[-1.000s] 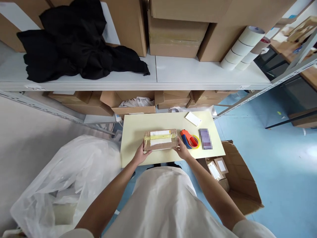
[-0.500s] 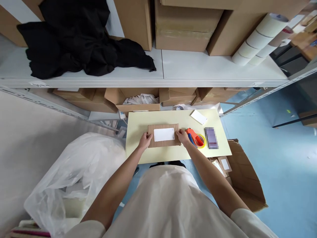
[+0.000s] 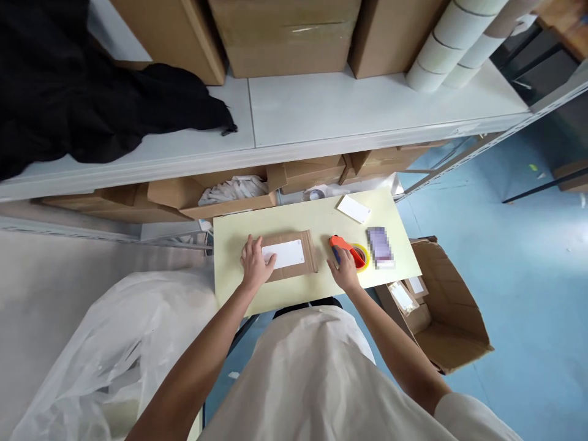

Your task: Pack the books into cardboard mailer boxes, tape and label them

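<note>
A flat cardboard package point(image 3: 309, 250) with a white label point(image 3: 291, 252) lies on the small pale yellow table point(image 3: 294, 293). Across the package's left end rests my left hand point(image 3: 255, 264), fingers spread and the thumb over the label's edge. My right hand point(image 3: 344, 271) is at the orange tape dispenser point(image 3: 350, 248), which carries a roll of tape with a yellow rim. Its thumb stands apart, and its fingertips reach over the dispenser's handle end, partly hiding a blue part there.
A stack of white labels point(image 3: 353, 209) and a blurred purple item point(image 3: 380, 246) lie on the table's right side. An open carton point(image 3: 452, 306) with packages stands at lower right. White plastic sheeting point(image 3: 151, 324) bulges at left. A shelf point(image 3: 321, 116) with boxes crosses ahead.
My right hand has let go of the package's right edge and moved to the tape dispenser. My left hand has gone from gripping the left edge to lying on top. The view has turned.
</note>
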{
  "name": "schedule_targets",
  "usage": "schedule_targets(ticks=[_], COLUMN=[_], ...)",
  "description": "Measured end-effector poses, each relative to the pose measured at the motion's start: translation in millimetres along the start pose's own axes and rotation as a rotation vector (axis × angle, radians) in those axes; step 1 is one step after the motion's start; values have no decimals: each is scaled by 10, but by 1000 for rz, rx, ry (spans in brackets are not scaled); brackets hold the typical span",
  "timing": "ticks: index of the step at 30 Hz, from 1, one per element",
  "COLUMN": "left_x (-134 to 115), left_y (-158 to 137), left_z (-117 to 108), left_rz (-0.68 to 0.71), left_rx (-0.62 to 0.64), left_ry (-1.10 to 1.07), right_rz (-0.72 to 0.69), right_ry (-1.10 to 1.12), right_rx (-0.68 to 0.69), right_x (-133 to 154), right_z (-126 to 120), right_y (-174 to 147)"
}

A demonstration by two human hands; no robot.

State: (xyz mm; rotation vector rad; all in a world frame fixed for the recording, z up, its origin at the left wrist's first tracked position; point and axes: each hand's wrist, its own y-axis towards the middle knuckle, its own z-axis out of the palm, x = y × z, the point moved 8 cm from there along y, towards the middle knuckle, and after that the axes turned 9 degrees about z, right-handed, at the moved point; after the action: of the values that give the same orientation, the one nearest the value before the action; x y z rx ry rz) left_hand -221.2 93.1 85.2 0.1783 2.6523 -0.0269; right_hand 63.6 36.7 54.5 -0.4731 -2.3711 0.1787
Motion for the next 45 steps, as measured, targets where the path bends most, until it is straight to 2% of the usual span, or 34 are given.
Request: schedule_targets(ticks=[3,7,10,13,15,18,20,23,25,26,29,32,36,39,42,45], left_x=[-516,-1003,-1109,-1072,-1016,-933,-933,-1072,-1202,-1256,-1375,-1520,-1735,-1801,-1799,-1732], left_y=[216,407,447,433,405,366,361,425,508,540,557,598,718,844,958,991], left_z=[162,497,675,731,741,735,709,643,642,690,958,1144,1257,1317,1403,1521], left_rz=[208,397,423,398,380,331,296,258,201,144,-99,-196,-72,46,111,112], left_rx=[160,361,449,475,496,530,539,515,517,562,820,998,1137,1152,1144,1194], left_ry=[77,121,158,202,219,221,198,90,-68,-180,-478,-573,-494,-334,-151,7], right_rz=[22,103,153,172,133,22,-21,2,38,57,120,162,148,173,348,588], right_ry=[-157,-377,-485,-508,-470,-322,-148,190,395,481,680,803,912,1003,1122,1291], right_rx=[-41,206,358,433,460,450,434,459,487,498,529,554,531,487,444,546], right_x=[-397,-621,-612,-603,-597,-561,-556,-625,-697,-733,-825,-863,-847,-862,-951,-982], right_z=[-185,-31,128,193,183,63,-60,-176,-179,-162,-73,13,57,96,204,419], right_y=[-41,29,98,157,178,183,174,142,105,81,-2,-75,-111,-108,-89,-129])
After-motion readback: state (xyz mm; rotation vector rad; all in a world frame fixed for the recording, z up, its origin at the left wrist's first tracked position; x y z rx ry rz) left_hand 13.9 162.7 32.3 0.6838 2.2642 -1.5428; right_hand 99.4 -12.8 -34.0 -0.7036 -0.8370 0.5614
